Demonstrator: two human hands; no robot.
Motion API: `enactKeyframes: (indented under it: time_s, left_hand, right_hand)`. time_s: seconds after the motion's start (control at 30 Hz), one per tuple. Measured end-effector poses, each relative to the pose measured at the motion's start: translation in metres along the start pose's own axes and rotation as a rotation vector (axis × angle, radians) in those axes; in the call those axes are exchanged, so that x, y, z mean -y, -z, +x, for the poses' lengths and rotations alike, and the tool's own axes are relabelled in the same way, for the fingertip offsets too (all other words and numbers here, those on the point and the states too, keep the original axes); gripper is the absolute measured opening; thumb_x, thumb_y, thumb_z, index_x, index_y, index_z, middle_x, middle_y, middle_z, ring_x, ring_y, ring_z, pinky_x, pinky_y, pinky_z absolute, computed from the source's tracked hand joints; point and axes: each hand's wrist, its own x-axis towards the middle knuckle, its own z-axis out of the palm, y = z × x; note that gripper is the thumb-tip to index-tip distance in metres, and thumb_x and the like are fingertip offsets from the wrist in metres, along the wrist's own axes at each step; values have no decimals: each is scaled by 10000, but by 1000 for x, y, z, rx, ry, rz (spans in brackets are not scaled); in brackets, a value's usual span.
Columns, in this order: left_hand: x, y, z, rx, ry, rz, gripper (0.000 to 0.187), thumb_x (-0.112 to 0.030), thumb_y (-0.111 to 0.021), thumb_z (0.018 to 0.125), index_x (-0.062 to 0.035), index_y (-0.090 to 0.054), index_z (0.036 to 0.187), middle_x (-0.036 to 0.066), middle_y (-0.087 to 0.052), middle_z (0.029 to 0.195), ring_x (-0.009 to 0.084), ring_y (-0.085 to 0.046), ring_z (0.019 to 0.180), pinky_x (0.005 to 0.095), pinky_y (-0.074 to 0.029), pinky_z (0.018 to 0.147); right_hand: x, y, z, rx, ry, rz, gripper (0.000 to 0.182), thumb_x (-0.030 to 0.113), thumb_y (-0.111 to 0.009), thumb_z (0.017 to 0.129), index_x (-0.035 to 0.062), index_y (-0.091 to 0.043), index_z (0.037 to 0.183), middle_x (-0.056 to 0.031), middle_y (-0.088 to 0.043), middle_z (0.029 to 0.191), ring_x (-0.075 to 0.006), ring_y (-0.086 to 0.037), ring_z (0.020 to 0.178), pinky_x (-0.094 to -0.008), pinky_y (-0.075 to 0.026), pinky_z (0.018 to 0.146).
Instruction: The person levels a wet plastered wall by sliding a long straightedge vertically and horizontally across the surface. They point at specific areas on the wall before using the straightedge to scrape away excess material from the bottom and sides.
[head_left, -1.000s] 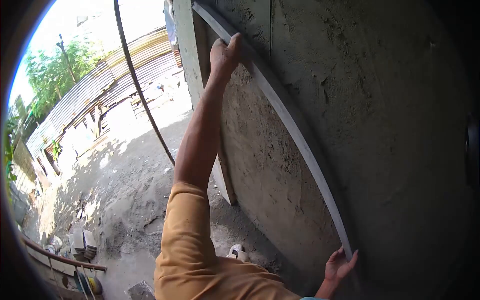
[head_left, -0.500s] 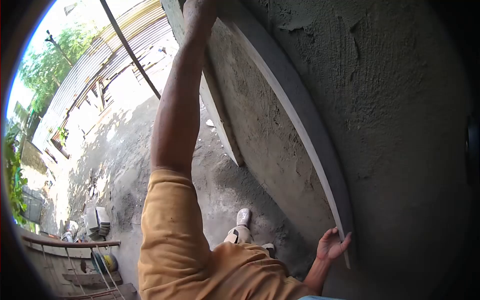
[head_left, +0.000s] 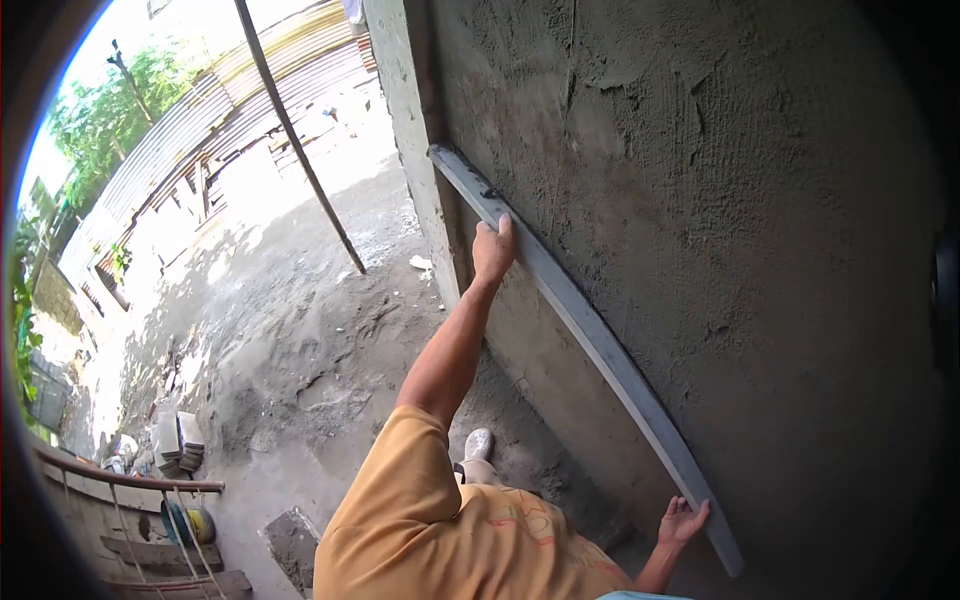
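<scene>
A long grey straightedge bar (head_left: 600, 350) lies slanted against the wet plastered wall (head_left: 760, 270), its upper end near the wall's corner. My left hand (head_left: 494, 248) grips the bar near its upper end, with the thumb on its face. Near the lower end, my right hand (head_left: 683, 522) holds the bar's edge between the thumb and the fingers. Some dark mortar sits on the bar's upper edge, above my left hand.
A thin pole (head_left: 300, 140) stands beyond the wall corner. Stacked blocks (head_left: 178, 442) lie on the rough ground at left. A railing (head_left: 130, 482), a round container (head_left: 188, 524) and a mortar-covered board (head_left: 292, 545) are at lower left.
My left hand has come down from the top edge of the view, and the bar's upper end now shows. The bar and my right hand sit slightly lower in view.
</scene>
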Motion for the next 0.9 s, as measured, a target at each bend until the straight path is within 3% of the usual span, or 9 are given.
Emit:
enactKeyframes:
  time_s: [0.07, 0.27, 0.3, 0.43, 0.53, 0.6, 0.73, 0.77, 0.9]
  left_hand:
    - [8, 3, -1, 70, -17, 5, 551, -434, -557, 914, 81, -557, 1108, 274, -649, 1058, 398, -620, 1046, 423, -461, 909]
    - [-215, 54, 55, 99, -363, -310, 560, -435, -647, 859, 75, -574, 1078, 189, -674, 939, 257, -659, 889, 348, -501, 790]
    - [-241, 55, 83, 28, -557, -341, 466, -394, -646, 893, 55, -586, 1001, 64, -613, 749, 98, -545, 578, 260, -440, 517]
    - [-323, 83, 112, 115, -535, -373, 383, -381, -582, 912, -4, -650, 914, 45, -605, 674, 142, -551, 562, 310, -433, 512]
    - [-294, 65, 124, 68, -552, -398, 354, -375, -586, 917, -28, -628, 864, 19, -555, 622, 112, -500, 495, 285, -383, 452]
    - [-237, 52, 132, 42, -473, -401, 525, -397, -633, 856, 104, -587, 1003, 168, -671, 891, 229, -648, 852, 337, -503, 758]
    - [-144, 21, 63, 40, -272, -505, 457, -348, -597, 887, 88, -544, 1011, 148, -637, 878, 212, -611, 804, 344, -490, 750]
    - [-116, 14, 55, 24, -242, -423, 464, -350, -588, 894, 92, -531, 1022, 173, -638, 906, 243, -621, 838, 358, -488, 770]
    - [-21, -2, 10, -16, -172, -82, 496, -370, -570, 913, 108, -516, 1035, 268, -635, 977, 372, -631, 963, 416, -473, 840]
  right_hand:
    - [16, 0, -11, 15, 32, -11, 378, 379, -573, 934, 53, -624, 1118, -90, -688, 987, -184, -655, 717, -347, -599, 708]
    - [11, -96, -35, 234, 39, 114, 413, 404, -515, 969, 39, -621, 1132, -97, -695, 941, -196, -667, 744, -366, -594, 733]
    - [7, -122, -38, 273, 19, 169, 418, 403, -512, 971, 32, -619, 1134, -100, -695, 937, -197, -668, 753, -371, -592, 742]
    - [-10, -175, -31, 411, 10, 262, 439, 393, -508, 975, 7, -609, 1156, -131, -688, 993, -227, -670, 812, -388, -583, 797]
    - [-16, -172, -10, 405, -2, 281, 432, 386, -513, 973, 5, -619, 1145, -148, -686, 1044, -243, -675, 843, -398, -581, 818]
    - [-21, -147, -10, 341, 35, 245, 412, 373, -520, 970, 10, -632, 1128, -151, -689, 1058, -245, -680, 844, -393, -582, 823]
    - [-19, -98, -6, 181, 43, 220, 362, 320, -545, 956, 1, -631, 1104, -154, -700, 1015, -243, -691, 840, -382, -590, 816]
    - [-16, -74, 0, 98, 45, 129, 357, 366, -602, 913, 48, -641, 1070, -94, -692, 1003, -211, -671, 826, -353, -585, 778]
    - [-8, -24, 4, -39, 47, 62, 368, 384, -628, 888, 63, -623, 1067, -73, -668, 1005, -197, -648, 819, -344, -579, 755]
